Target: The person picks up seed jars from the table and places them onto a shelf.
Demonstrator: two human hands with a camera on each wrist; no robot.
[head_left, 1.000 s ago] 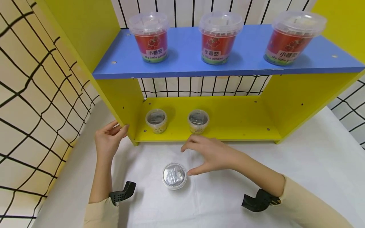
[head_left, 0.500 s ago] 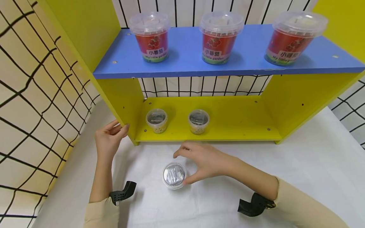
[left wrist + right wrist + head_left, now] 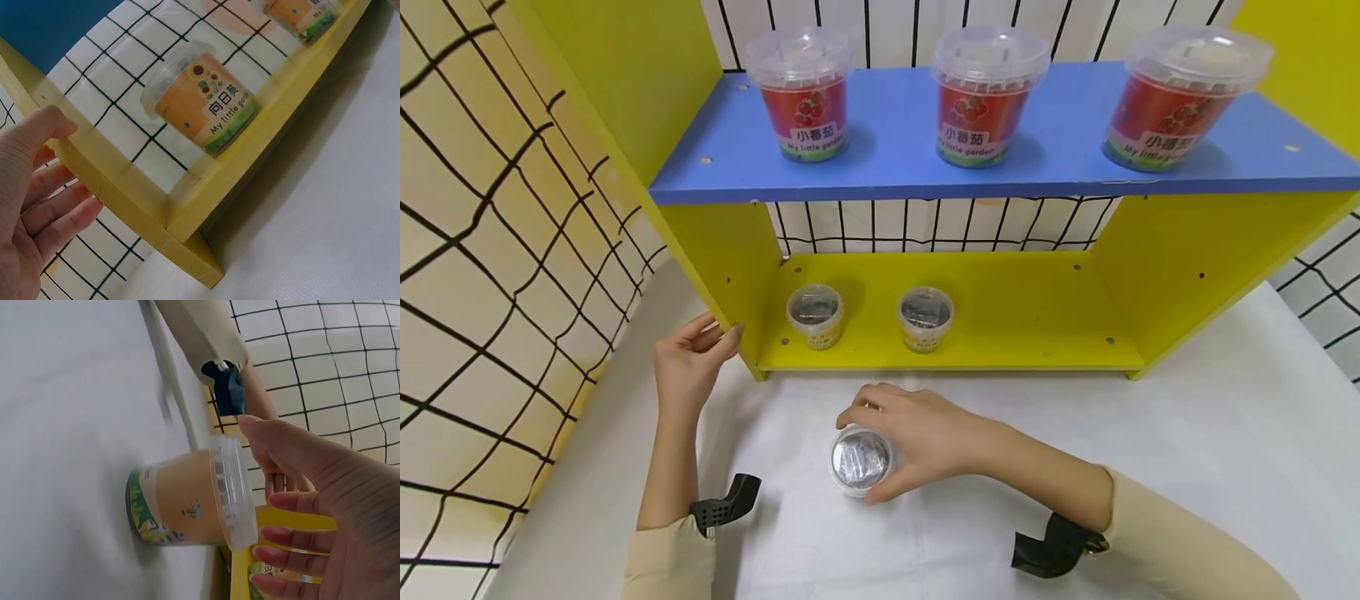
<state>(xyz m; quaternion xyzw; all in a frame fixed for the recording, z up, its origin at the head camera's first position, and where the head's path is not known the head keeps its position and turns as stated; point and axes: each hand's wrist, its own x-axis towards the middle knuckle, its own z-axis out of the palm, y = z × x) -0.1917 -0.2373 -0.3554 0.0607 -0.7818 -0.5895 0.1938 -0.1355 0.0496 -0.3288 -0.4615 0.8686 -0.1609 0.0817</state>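
A lidded plastic cup (image 3: 861,460) with an orange label and green base (image 3: 184,499) stands upright on the white cloth. My right hand (image 3: 921,437) spreads its thumb and fingers around the lid from the right. In the right wrist view, the right hand (image 3: 325,506) shows a gap between thumb tip and lid; finger contact cannot be told. My left hand (image 3: 692,358) grips the front edge of the yellow side panel (image 3: 103,178) between thumb and fingers. Two similar cups, left (image 3: 816,316) and right (image 3: 925,318), stand on the yellow lower shelf (image 3: 1022,317).
On the blue upper shelf (image 3: 887,171) stand three red-labelled cups, left (image 3: 808,117), middle (image 3: 977,121) and right (image 3: 1165,125). Black wire grid (image 3: 512,292) borders the left side and back. White cloth (image 3: 970,542) covers the table before the shelf.
My right hand has moved left and toward me, from beside the cup to around its lid. The left hand keeps its grip on the panel. The cup has not moved.
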